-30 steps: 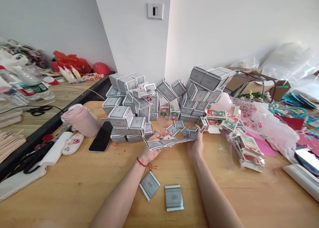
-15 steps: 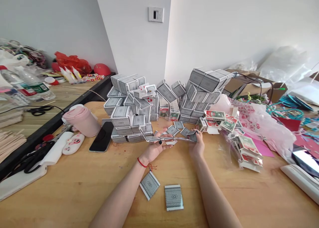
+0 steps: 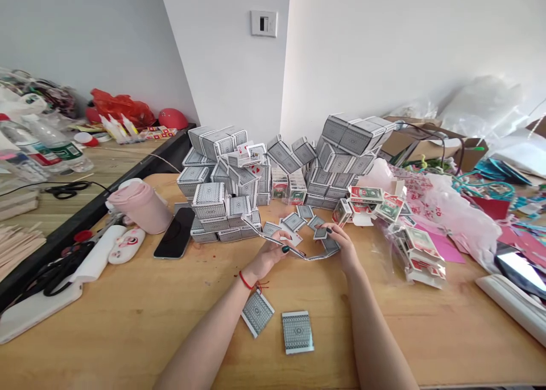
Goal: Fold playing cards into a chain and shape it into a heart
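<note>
A chain of joined, folded playing cards (image 3: 315, 257) stretches between my hands, sagging in the middle. My left hand (image 3: 268, 257) is closed on its left part, the thumb with a dark nail on top. At the other end, my right hand (image 3: 342, 243) is closed around the cards, one folded card (image 3: 319, 232) standing by its fingertips. Loose cards (image 3: 294, 222) lie on the table just beyond. Closer to me rest two folded card squares, one tilted (image 3: 257, 313) and one straighter (image 3: 297, 332). Boxes built from cards (image 3: 209, 201) are stacked behind my left hand.
Another card-box stack (image 3: 341, 162) leans at the back right, with opened card packs (image 3: 390, 207) beside it. A phone (image 3: 173, 233) and a pink cup (image 3: 143, 205) stand at left. Plastic bags (image 3: 443, 208) and a white case (image 3: 512, 305) lie at right.
Both hands have lowered slightly toward me, and the card chain now sags in a V. My right fingers have shifted on its end. More of the loose cards beyond shows.
</note>
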`<state>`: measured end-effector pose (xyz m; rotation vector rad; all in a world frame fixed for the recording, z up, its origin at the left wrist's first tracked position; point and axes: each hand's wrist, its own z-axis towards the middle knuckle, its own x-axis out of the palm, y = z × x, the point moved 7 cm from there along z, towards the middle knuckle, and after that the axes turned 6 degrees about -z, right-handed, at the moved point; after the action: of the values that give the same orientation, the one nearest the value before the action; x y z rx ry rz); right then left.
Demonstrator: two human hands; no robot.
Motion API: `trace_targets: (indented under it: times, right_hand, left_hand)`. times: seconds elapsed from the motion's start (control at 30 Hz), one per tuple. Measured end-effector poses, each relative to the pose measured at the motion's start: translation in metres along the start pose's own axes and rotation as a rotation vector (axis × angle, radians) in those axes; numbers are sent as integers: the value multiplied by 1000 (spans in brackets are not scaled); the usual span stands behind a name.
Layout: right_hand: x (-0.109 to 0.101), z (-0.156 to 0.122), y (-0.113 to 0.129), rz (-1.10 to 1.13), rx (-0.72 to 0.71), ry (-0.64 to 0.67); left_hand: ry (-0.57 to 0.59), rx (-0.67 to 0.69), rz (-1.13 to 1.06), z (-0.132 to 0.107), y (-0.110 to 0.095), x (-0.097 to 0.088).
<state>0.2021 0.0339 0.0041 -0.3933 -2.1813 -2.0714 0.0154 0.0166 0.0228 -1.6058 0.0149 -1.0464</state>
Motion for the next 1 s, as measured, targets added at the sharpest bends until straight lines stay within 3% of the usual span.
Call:
trace_targets:
  times: [0.1, 0.17, 0.4, 0.6, 0.7, 0.83, 1.0]
  right_hand:
    - [-5, -4, 2, -45, 22, 65]
    - [-7, -6, 3, -75, 26, 87]
    - [17, -7, -7, -267, 81, 207]
    - [29, 3, -15, -704, -115, -50]
    - [41, 1, -13, -941, -243, -160]
    - [54, 0, -16, -1159, -292, -210]
    - [51, 6, -21, -1154, -306, -189]
  left_hand:
    - [61, -53, -43, -2, 5, 9]
    - [43, -53, -69, -3, 6, 10]
    - [-266, 87, 72, -2, -7, -19]
    - [-426, 117, 227, 0, -10, -38]
    - [-433, 147, 227, 1, -11, -39]
    - [-407, 170, 217, -1, -15, -39]
    - [-405, 130, 170, 3, -11, -44]
